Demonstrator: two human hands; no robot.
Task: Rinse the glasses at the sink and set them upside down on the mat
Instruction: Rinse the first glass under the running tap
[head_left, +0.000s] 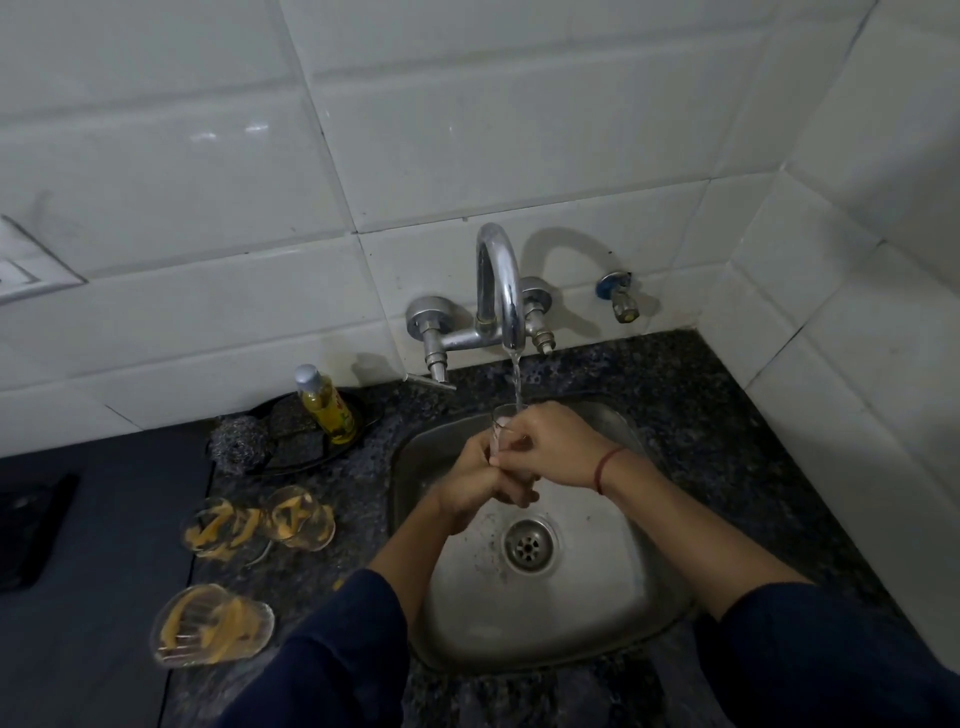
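Note:
Both my hands hold one clear glass (500, 422) upright over the steel sink (613, 618), right under the running tap (498, 291). My left hand (480, 480) grips its lower part from the left. My right hand (550, 449) wraps round it from the right, fingers curled near the rim. Water streams into the glass. Three clear glasses with yellow patterns stand on the counter left of the sink: two side by side (221, 527) (301, 517), one nearer (208, 623). A dark grey mat (88, 571) covers the counter at the left.
A yellow dish-soap bottle (324, 402), a steel scrubber (236, 441) and dark scouring pads sit on a black tray behind the glasses. A black flat object (31, 530) lies at the left edge. A small valve (618, 296) juts from the tiled wall. Speckled granite surrounds the sink.

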